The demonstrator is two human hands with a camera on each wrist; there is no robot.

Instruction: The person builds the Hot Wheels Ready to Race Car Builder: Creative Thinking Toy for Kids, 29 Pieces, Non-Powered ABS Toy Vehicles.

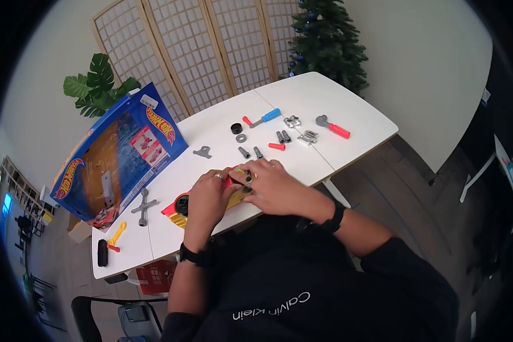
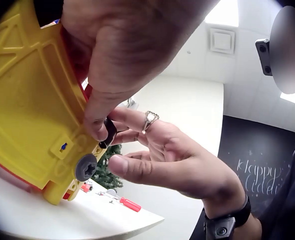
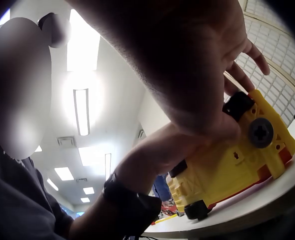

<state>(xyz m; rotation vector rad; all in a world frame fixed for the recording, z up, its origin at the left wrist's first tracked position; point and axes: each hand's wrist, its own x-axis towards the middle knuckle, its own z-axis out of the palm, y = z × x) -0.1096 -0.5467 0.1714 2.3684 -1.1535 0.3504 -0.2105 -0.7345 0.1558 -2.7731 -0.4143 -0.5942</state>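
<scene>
So the left hand point(image 1: 210, 196) has a proper grip on a red-and-yellow plastic toy car point(image 2: 30, 110), thumb on the yellow underside right by a small black wheel point(image 2: 108, 134), the rest of the hand over the red side. The car's at the near edge of a white table point(image 1: 359, 118), tipped up so its underside faces the person. Right hand point(image 1: 276, 185) looks pretty loose: fingers spread and slightly bent around the far side of that wheel, thumb standing off near a round grey plastic screw head point(image 2: 86, 167). Can't tell if those fingertips have hold of anything. Just past the hands lie two grey plastic bolts point(image 1: 259, 153), a red-handled grey hammer point(image 1: 333, 126) is far right, and a grey cross-shaped wrench point(image 1: 143, 208) sits off to the left.
</scene>
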